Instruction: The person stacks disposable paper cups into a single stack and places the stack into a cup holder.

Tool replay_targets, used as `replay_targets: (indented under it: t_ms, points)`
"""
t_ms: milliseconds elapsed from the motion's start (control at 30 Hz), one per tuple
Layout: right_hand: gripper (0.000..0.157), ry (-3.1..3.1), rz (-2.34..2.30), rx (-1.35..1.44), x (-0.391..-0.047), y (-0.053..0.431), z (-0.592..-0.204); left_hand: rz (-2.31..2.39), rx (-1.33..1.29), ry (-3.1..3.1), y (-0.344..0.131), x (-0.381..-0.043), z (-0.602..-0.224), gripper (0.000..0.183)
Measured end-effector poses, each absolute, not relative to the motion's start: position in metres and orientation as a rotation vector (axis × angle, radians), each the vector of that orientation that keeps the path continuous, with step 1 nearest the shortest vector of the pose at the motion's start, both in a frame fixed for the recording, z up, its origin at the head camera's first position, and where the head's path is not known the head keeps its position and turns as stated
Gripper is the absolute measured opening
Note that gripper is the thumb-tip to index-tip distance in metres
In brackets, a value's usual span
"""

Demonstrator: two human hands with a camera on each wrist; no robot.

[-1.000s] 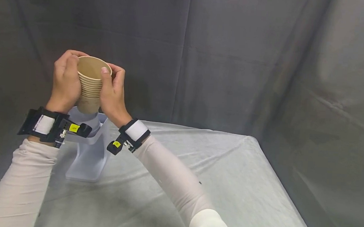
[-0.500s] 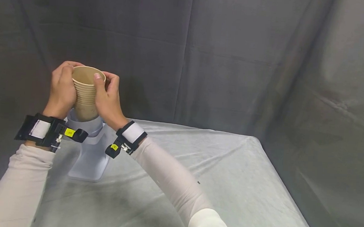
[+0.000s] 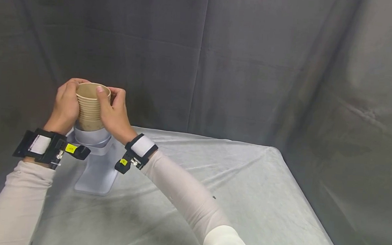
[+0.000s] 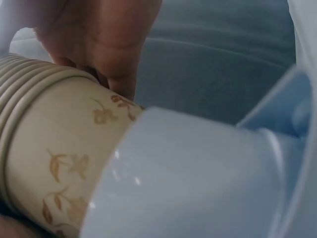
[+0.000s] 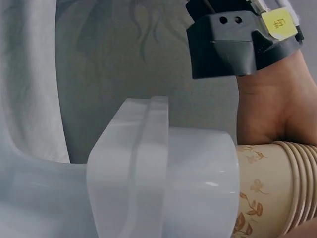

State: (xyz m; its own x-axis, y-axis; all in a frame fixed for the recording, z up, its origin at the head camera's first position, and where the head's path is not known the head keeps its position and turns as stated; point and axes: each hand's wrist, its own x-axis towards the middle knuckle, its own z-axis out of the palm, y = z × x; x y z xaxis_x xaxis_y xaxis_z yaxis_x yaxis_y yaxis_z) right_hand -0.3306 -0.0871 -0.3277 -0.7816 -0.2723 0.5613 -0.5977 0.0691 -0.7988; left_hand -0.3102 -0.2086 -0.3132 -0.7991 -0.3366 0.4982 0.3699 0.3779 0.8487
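A nested stack of beige paper cups (image 3: 91,111) is held between my two hands, upright with the mouths up. My left hand (image 3: 65,106) grips its left side. My right hand (image 3: 115,112) grips the right side, thumb at the top rim. The stack's lower end sits inside the round collar of a pale plastic cup holder (image 3: 95,174). In the left wrist view, brown flowers and leaves show on the lowest cup (image 4: 69,148) where it enters the collar (image 4: 188,173). The right wrist view shows the holder's collar (image 5: 203,178) seated in its ring (image 5: 129,168).
The holder stands at the left of a table with a pale grey cloth (image 3: 246,184). Dark grey curtains (image 3: 146,53) hang behind and along the right side. A tiny dark speck (image 3: 214,197) lies on the cloth. Each wrist wears a black camera strap (image 3: 40,145).
Both hands have lowered the cup stack. Its bottom went from above the holder down into the collar. The holder's collar looks more upright and settled in its ring now.
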Motion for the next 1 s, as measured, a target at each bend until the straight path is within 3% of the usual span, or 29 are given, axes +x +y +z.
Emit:
replay_targets:
  t_ms: [1000]
  points:
    - [0.044,-2.205,1.722,0.915,-0.332,-0.084,-0.334,-1.457,-0.094,-2.109,-0.217,-0.308,-0.328,0.044]
